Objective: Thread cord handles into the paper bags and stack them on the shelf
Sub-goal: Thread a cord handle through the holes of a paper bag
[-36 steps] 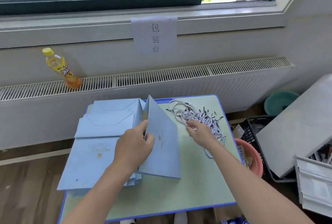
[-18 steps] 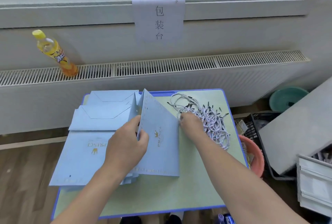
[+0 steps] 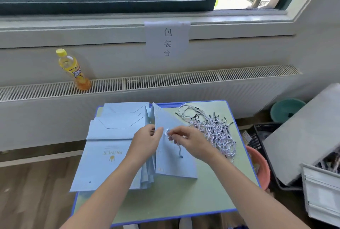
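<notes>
Threading step, 1st cord. Left hand (image 3: pixel 145 141) pinched raised bag panel (image 3: pixel 165 122) mid-tabletop; right hand (image 3: pixel 191 141) pinched cord (image 3: pixel 179 150). Next: likely tip into punched hole, needing steady aim.

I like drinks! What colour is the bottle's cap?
Yellow. The bottle by the window shows best in the head view.

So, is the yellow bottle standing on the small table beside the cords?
No, the yellow bottle stands on the radiator grille under the window, apart from the table.
</notes>
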`<state>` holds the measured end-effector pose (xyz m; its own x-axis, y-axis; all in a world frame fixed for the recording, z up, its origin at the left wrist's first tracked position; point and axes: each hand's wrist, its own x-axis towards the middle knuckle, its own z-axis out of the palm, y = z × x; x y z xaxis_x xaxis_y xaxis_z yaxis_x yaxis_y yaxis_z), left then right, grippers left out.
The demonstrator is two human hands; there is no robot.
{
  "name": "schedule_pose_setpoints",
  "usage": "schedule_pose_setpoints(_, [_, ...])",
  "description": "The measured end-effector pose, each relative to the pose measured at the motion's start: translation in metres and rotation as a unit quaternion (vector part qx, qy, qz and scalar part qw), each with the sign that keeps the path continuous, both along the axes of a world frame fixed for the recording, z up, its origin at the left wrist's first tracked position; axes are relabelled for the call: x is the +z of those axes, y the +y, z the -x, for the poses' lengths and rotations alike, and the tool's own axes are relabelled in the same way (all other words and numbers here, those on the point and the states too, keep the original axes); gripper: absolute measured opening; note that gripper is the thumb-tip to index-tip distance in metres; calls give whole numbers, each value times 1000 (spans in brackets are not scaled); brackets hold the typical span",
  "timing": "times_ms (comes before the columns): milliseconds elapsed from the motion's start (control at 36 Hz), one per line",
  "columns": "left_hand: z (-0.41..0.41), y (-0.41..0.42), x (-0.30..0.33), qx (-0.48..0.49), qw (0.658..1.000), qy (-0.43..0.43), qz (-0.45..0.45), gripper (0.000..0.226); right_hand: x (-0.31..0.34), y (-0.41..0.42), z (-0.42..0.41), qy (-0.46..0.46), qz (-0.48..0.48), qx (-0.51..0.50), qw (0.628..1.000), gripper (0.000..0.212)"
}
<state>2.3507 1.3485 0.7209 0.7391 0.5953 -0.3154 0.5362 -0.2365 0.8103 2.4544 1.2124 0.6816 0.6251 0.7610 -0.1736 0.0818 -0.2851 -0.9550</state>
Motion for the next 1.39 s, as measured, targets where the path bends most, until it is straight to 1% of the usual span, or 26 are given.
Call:
schedule_pose_setpoints(56, [-1,3,-3,-4,1000,6,11,32,0,1,9,13,1,14,1000,20])
schedule_pose_setpoints(167, [-2,8,-12,-6,999,15,37,13,1,-1,18,19,21,25,999,23])
schedule_pose_setpoints(222, [-1,10,-15,-7,998,15,55,11,3,-1,20,22,22,19,999,22])
schedule_pose_setpoints(306, [0,10,-18,-21,998,16,62,12,4,1,20,57,25,-21,998,12])
schedule_pose_setpoints(361, [1,8,-18,-29,997,12,68,11,6,5,18,88,19,-73,993,11])
schedule_pose_setpoints(389, [2,6,-17,-31,997,6,74,13,7,7,16,114,8,-102,988,11])
schedule_pose_setpoints(472, [5,2,-13,-42,995,-34,88,34,14,14,13,212,-45,-176,960,11])
schedule_pose_setpoints(528, [8,-1,-10,-57,993,-66,81,44,19,17,12,251,-77,-203,944,11])
schedule_pose_setpoints(556, [10,-2,-10,-63,993,-79,66,45,21,19,12,263,-91,-212,937,12])
schedule_pose_setpoints(611, [12,-2,-11,-79,992,-89,31,40,24,21,12,282,-118,-234,923,12])
schedule_pose_setpoints(750, [13,-1,-13,-99,992,-70,-19,7,29,25,10,325,-168,-271,890,10])
schedule_pose_setpoints(778, [12,-1,-12,-100,993,-65,-24,4,29,25,10,335,-174,-275,884,10])
schedule_pose_setpoints(861, [11,0,-13,-101,993,-60,-27,3,31,24,9,359,-189,-279,870,9])
schedule_pose_setpoints(944, [11,-1,-12,-105,992,-62,-16,7,32,23,7,363,-199,-280,866,10])
schedule_pose_setpoints(1028, [11,-2,-12,-97,994,-57,-11,10,29,18,3,319,-177,-299,882,9])
schedule_pose_setpoints(1083, [12,-1,-12,-88,995,-54,-3,12,23,11,-2,261,-118,-311,906,9])
schedule_pose_setpoints(1111, [12,0,-12,-85,995,-54,-2,12,20,7,-4,223,-72,-307,922,9])
schedule_pose_setpoints(1167, [13,0,-12,-83,995,-56,-3,14,15,-1,-5,130,41,-267,954,7])
schedule_pose_setpoints(1222, [12,0,-11,-83,995,-55,-1,17,15,-6,-3,7,157,-198,968,5])
schedule_pose_setpoints(1250, [12,0,-11,-84,995,-52,-2,18,15,-8,-2,-67,215,-153,962,8])
schedule_pose_setpoints(1306, [10,0,-11,-86,995,-46,-7,20,14,-9,2,-217,309,-79,923,17])
schedule_pose_setpoints(1333, [10,1,-11,-87,995,-43,-8,20,13,-10,4,-267,321,-58,907,22])
schedule_pose_setpoints(1361, [9,1,-11,-90,995,-42,-11,21,12,-10,6,-294,302,-42,906,25])
schedule_pose_setpoints(1389, [9,2,-11,-94,995,-42,-14,22,11,-9,8,-300,257,-24,918,27])
